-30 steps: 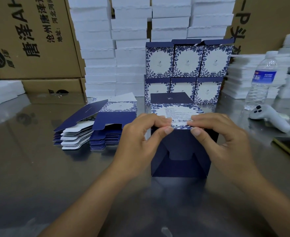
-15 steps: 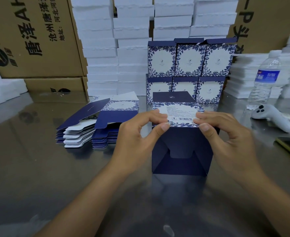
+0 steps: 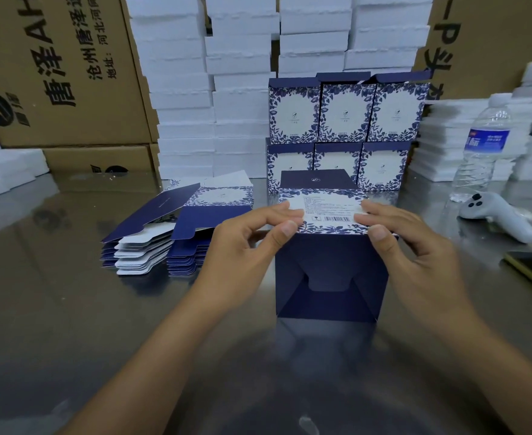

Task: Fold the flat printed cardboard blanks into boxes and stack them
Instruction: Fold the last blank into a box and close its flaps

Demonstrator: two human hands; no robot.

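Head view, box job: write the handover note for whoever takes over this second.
Left hand and right hand each pinch the top edge of the half-folded box, lying on its side on the table.
Done: its bottom flaps look locked; six finished boxes stand stacked behind, two rows of three.
To do: close this box, stack it, then fold the flat blanks piled to the left.

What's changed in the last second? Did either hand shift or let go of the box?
Neither let go. Both hands slid apart along the upper front edge of the box: the left hand moved left and the right hand moved right, towards the corners, both still pinching it. The box stayed where it was on the table. The blanks and the stacked boxes did not move.
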